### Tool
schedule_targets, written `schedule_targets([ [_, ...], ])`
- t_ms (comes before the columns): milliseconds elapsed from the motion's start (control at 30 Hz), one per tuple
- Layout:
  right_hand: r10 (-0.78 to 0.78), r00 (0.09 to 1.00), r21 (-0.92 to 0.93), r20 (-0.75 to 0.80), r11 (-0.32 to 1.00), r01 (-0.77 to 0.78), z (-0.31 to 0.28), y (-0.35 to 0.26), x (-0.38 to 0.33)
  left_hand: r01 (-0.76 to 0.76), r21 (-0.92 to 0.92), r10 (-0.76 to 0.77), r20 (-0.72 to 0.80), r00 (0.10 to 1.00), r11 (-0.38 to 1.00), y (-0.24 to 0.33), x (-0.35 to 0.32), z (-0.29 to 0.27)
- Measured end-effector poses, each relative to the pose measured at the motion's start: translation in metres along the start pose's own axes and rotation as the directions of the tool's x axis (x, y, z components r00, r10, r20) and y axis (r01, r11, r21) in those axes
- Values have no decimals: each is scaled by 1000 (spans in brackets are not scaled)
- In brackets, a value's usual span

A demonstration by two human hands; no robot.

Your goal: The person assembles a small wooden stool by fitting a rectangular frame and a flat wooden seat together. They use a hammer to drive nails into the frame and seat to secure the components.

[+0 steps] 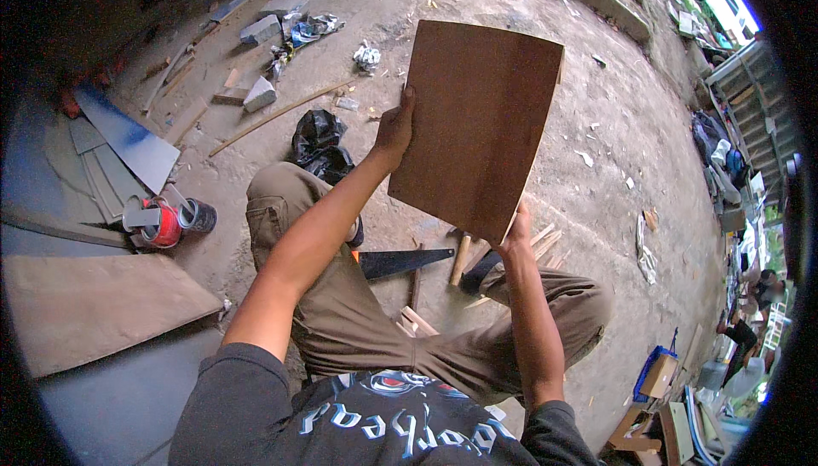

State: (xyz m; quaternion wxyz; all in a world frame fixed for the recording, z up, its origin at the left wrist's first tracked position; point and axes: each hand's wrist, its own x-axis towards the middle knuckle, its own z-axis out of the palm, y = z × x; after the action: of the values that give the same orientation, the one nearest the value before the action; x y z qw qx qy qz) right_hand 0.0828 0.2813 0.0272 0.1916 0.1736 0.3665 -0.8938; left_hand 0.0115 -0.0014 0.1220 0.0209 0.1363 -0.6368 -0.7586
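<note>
A brown wooden panel (pixel 477 129) is held up in front of me, tilted, with its broad smooth face toward me. My left hand (pixel 396 129) grips its left edge, the thumb lying against the face. At its lower right corner my right hand (pixel 515 232) is closed on the edge, its fingers partly hidden by the panel. A strip of side or thickness shows at the panel's upper right; what lies behind it is hidden. On the ground between my legs lies a hand saw (pixel 405 262) with a dark blade, beside several wooden sticks (pixel 460 260).
Paint cans (pixel 198 215) stand left of my knee, near a large board (pixel 111 308) and grey sheets (pixel 128 138). A black plastic bag (pixel 321 144), concrete blocks (pixel 261 94) and a long stick (pixel 281 115) lie ahead. Another person (pixel 750 317) is at the far right.
</note>
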Motion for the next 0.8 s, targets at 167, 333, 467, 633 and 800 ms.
schedule_targets([
  [167,-355,878,-465,-321,867,180,-11,-27,3,-178,338,194,-13,981,924,16,-3,-8],
  [333,-346,929,-190,129,911,366,40,-74,-36,-171,401,164,50,985,900,15,-17,-1],
  [467,-512,859,-338,-26,813,474,79,-57,-50,-68,131,38,221,975,989,5,-28,9],
  [633,-463,886,-382,-31,824,418,62,-61,-52,39,161,-101,400,911,986,22,-48,5],
  [800,-342,919,-474,-195,853,217,59,-66,-57,145,240,-235,407,883,960,39,-63,1],
])
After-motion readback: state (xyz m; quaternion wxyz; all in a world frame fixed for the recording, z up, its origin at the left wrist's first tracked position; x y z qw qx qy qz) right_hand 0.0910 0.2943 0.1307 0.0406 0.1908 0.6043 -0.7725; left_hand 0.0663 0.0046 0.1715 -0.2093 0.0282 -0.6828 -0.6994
